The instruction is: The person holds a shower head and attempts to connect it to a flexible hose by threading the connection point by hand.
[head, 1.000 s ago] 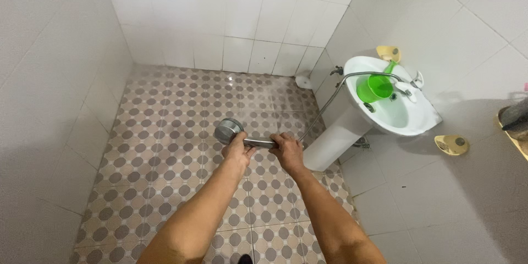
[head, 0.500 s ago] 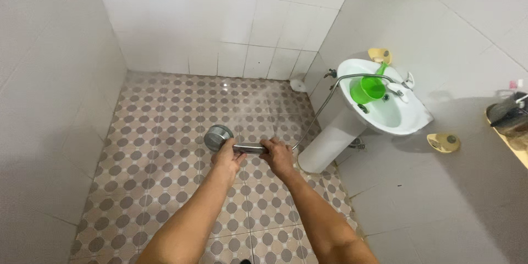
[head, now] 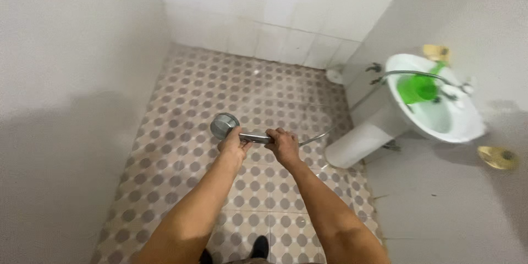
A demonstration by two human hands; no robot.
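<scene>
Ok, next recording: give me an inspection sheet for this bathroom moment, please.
Surface: floor of dotted tiles, glossy in places.
Job's things: metal shower head on its handle, held level above the floor.
Clutter: green cup in the white pedestal sink; yellow dish on the right wall; pale round object by the far wall.
Grips: left hand shut on the handle near the head; right hand shut farther back.
Cables: metal hose trailing right from the handle.
Surroundings: white tiled walls.
</scene>
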